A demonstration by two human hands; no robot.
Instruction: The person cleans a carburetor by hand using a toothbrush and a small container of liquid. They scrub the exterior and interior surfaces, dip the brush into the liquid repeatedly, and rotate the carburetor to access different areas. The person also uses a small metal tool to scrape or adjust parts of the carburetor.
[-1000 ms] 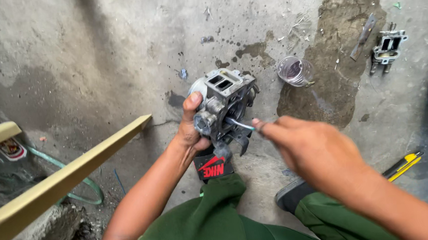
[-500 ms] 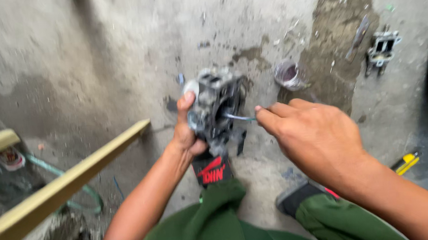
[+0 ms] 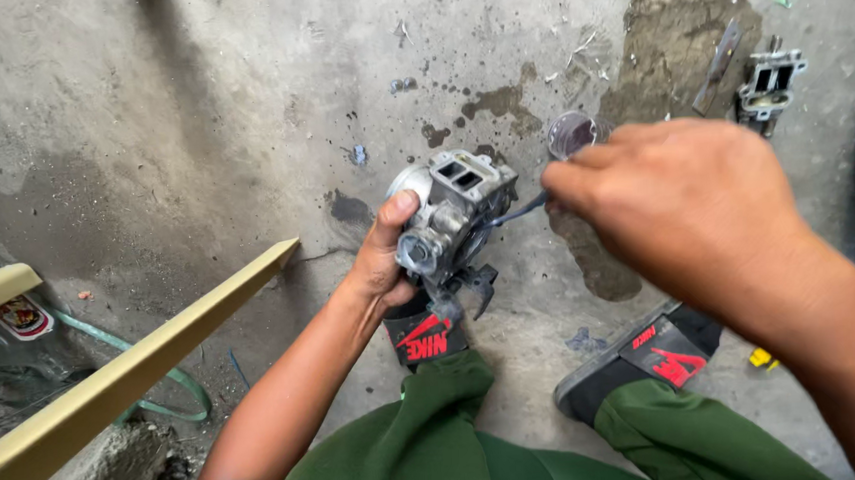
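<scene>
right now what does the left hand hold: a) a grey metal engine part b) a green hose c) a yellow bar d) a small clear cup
a: the left hand grips the grey metal part from its side, above the floor, while the right hand pinches a thin tool at it.

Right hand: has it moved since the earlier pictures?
Yes. The right hand has risen toward the small cup on the floor, now overlapping it; earlier it sat below.

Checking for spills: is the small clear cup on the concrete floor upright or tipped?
Tipped: the small clear plastic cup lies on its side, its round mouth facing the camera, beyond the right hand. Contents: cannot tell.
</scene>
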